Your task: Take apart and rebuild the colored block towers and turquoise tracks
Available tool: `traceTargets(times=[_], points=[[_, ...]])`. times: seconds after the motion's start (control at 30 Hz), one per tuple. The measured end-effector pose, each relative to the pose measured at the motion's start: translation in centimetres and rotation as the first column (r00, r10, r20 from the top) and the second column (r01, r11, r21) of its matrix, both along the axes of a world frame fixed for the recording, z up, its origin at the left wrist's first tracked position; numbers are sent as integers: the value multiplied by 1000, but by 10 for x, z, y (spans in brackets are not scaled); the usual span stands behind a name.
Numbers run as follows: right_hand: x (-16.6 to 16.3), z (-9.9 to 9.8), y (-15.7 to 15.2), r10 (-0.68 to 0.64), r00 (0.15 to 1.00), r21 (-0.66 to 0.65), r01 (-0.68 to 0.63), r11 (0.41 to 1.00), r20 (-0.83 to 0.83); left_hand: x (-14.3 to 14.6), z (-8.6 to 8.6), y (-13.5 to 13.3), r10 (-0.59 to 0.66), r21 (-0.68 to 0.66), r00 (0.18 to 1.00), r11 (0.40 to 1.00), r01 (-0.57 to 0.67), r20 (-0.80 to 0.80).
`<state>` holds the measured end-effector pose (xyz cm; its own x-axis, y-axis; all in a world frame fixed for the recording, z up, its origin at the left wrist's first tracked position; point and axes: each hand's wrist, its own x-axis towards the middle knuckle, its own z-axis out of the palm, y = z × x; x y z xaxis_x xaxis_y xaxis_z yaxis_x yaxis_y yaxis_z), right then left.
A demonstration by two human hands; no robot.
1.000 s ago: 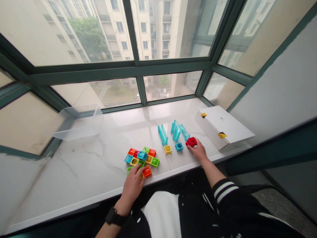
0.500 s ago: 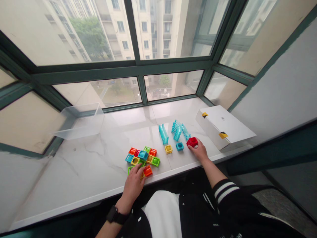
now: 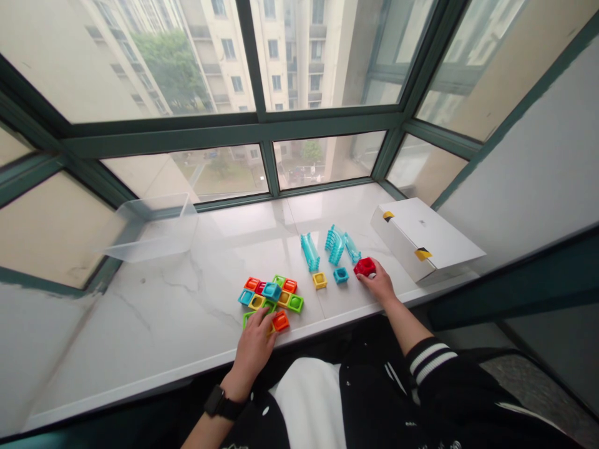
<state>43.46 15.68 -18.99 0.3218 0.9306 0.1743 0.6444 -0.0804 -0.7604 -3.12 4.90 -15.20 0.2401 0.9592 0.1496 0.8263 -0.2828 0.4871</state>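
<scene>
My left hand (image 3: 255, 340) lies over the front of a cluster of colourful square toy blocks, its fingers curled round blocks that they partly hide. An orange block (image 3: 281, 321) shows beside the thumb, and a blue block (image 3: 271, 290) sits raised on the cluster. Farther right, my right hand (image 3: 381, 285) grips a red faceted toy piece (image 3: 364, 267) between thumb and fingers, low over the sill. Left of it are a loose blue block (image 3: 340, 275) and a yellow block (image 3: 319, 280). Behind these lie a straight clear-blue track (image 3: 309, 252), a curved track (image 3: 335, 244) and a narrower track (image 3: 352, 248).
A white box (image 3: 428, 240) with yellow-black tabs stands at the right of the marble sill (image 3: 187, 305). At the back left is a clear plastic bin (image 3: 150, 249). Green-framed windows (image 3: 234, 134) enclose the sill, whose front edge runs close to my body.
The whole view has shifted very slightly. Both hands keep their places, the left on the block cluster and the right on the red piece.
</scene>
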Motion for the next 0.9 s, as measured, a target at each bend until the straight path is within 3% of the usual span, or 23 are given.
traceTargets(times=[0.23,0.4,0.53,0.7,0.8,0.9], points=[[-1,4,-11,15,1000,78,-13,997,-27,-2,-3,0,1,-13,1000,1000,-1,2],[-21,35,-37,-79,997,304,71,950,13,-1,-6,-1,9,-13,1000,1000,-9,2],[-50,65,-50,-3,998,427,-26,904,67,0,-6,-1,9,-10,1000,1000,-9,-6],[-102,80,-51,392,920,324,-380,866,33,-1,-9,-1,2,-5,1000,1000,-2,-16],[-139,71,-51,595,803,171,-583,794,-28,-1,-12,-2,1,13,1000,1000,0,-15],[-173,54,-50,667,744,-17,-668,744,-23,-1,-13,-2,-8,19,1000,1000,8,-13]])
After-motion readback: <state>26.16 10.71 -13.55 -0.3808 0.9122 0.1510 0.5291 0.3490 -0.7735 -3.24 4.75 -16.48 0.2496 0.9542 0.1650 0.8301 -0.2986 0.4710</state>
